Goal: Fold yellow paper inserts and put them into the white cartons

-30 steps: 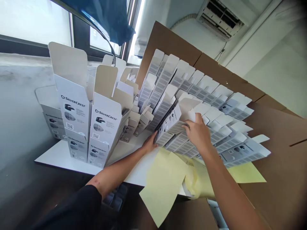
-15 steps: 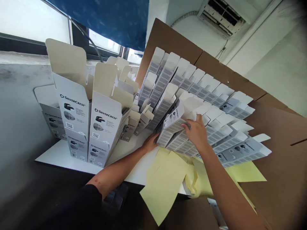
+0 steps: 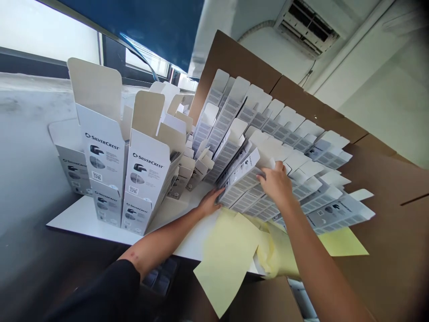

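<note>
Tall grey-and-white SilverCrest cartons with raised top flaps stand in tilted rows on the white table (image 3: pixel 191 243). My right hand (image 3: pixel 277 182) reaches over the front row, its thumb on the printed side and its fingers behind, closed on the upper part of a carton (image 3: pixel 240 179). Low at the left end of that row, my left hand (image 3: pixel 209 202) is closed round the bottom corner of the same carton; some of its fingertips are hidden. Another carton (image 3: pixel 239 154) shows just behind it. Sheets of yellow paper (image 3: pixel 231 255) lie in front of the row and hang over the table edge.
To the left stand more open-topped SilverCrest cartons (image 3: pixel 147 165), stacked in two levels. A brown cardboard panel (image 3: pixel 248 58) rises behind the rows. Blue material (image 3: pixel 161 27) hangs by the window. A cardboard box (image 3: pixel 268 297) sits below the table edge.
The held carton has shifted slightly down and right, so more of the carton behind it shows. Both hands keep nearly the same places. The blue material has moved.
</note>
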{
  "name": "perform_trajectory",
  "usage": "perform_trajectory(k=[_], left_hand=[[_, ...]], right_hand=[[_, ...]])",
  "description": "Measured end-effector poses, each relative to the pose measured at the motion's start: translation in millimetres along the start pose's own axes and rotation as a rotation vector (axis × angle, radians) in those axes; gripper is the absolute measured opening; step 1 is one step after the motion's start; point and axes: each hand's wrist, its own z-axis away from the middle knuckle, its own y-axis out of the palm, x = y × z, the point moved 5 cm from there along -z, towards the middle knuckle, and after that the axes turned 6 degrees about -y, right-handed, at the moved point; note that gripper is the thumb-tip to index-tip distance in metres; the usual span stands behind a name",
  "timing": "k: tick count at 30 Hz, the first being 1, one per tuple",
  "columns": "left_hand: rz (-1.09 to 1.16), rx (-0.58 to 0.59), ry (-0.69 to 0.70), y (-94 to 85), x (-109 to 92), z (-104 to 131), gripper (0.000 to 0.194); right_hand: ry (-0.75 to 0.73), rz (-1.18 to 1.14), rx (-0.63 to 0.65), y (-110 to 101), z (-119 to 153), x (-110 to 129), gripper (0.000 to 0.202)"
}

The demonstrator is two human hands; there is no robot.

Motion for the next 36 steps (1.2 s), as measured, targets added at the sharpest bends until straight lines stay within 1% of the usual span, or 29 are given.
perform_trajectory(k=[5, 8, 12, 15, 17, 19, 21, 24, 28, 30, 32, 36], left_hand=[[-0.038, 0.041, 0.006, 2.2, -2.1, 2.6, 0.087], [-0.047, 0.048, -0.002, 2.5, -0.2, 3.1, 0.088], [-0.041, 0.045, 0.014, 3.3, 1.3, 2.5, 0.091], [-0.025, 0.036, 0.048, 4.0, 0.9, 1.7, 0.092], [-0.015, 0.031, 0.064, 4.3, 0.8, 1.5, 0.093], [-0.01, 0.031, 0.074, 4.4, 0.5, 1.7, 0.093], [-0.009, 0.038, 0.084, 4.4, -0.5, 2.3, 0.093], [-0.014, 0.054, 0.092, 4.2, -2.2, 3.6, 0.094], [-0.02, 0.071, 0.09, 4.0, -3.0, 4.5, 0.094], [-0.023, 0.076, 0.084, 4.0, -2.7, 4.4, 0.095], [-0.03, 0.078, 0.079, 4.2, -2.5, 4.0, 0.095], [-0.047, 0.089, 0.077, 5.5, -3.8, 3.9, 0.094]], right_hand=[[0.009, 0.072, 0.001, 1.8, 0.0, -2.8, 0.026], [0.001, 0.049, -0.027, 5.0, -0.1, -3.6, 0.025], [-0.016, -0.04, -0.145, 9.3, 5.8, -6.0, 0.039], [-0.066, -0.09, -0.251, 13.4, 15.6, -7.1, 0.05], [-0.091, -0.105, -0.311, 16.4, 22.4, -7.5, 0.054], [-0.101, -0.117, -0.35, 19.2, 26.8, -7.8, 0.048], [-0.098, -0.134, -0.367, 21.1, 27.0, -7.9, 0.037], [-0.088, -0.129, -0.346, 20.2, 18.3, -8.5, 0.028], [-0.091, -0.046, -0.197, 15.2, -3.4, -9.6, 0.031], [-0.106, -0.002, -0.142, 11.7, -13.0, -8.9, 0.031], [-0.107, 0.032, -0.126, 8.9, -19.8, -7.6, 0.031], [-0.065, 0.075, -0.136, 8.1, -25.4, -5.2, 0.031]])
